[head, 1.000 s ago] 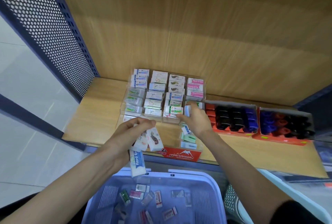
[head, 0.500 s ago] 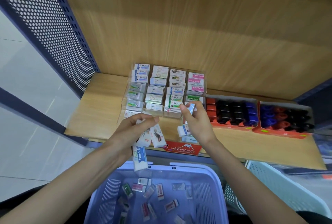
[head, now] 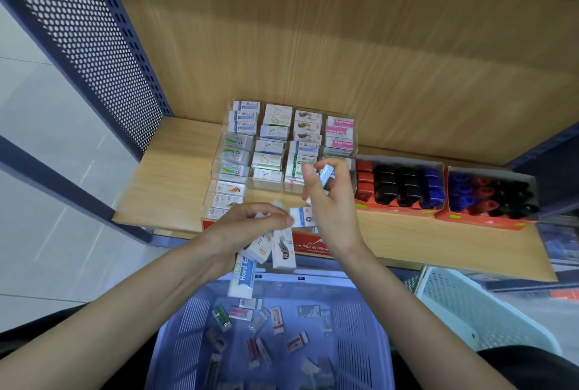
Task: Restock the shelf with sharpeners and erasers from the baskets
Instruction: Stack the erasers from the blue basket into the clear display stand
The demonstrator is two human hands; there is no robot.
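A clear eraser display (head: pixel 238 145) full of boxed erasers stands on the wooden shelf (head: pixel 175 183). My left hand (head: pixel 247 230) is in front of it and grips a bunch of erasers (head: pixel 266 248), one long blue-and-white one hanging down. My right hand (head: pixel 329 205) is beside it, pinching a small blue-and-white eraser (head: pixel 326 174) at its fingertips and touching another eraser (head: pixel 300 216) near the left hand's fingers. Below, the purple basket (head: pixel 188 336) holds several loose erasers. Two red trays of sharpeners (head: pixel 404 186) stand to the right of the display.
A perforated dark blue side panel (head: pixel 81 32) closes the shelf on the left. A white basket (head: pixel 463 305) stands lower right, under the shelf edge. Bare shelf lies left of the display and in front of the sharpener trays.
My right hand has drawn back from the display's right column toward the left hand, still with a small eraser. The left hand has barely moved with its bunch.
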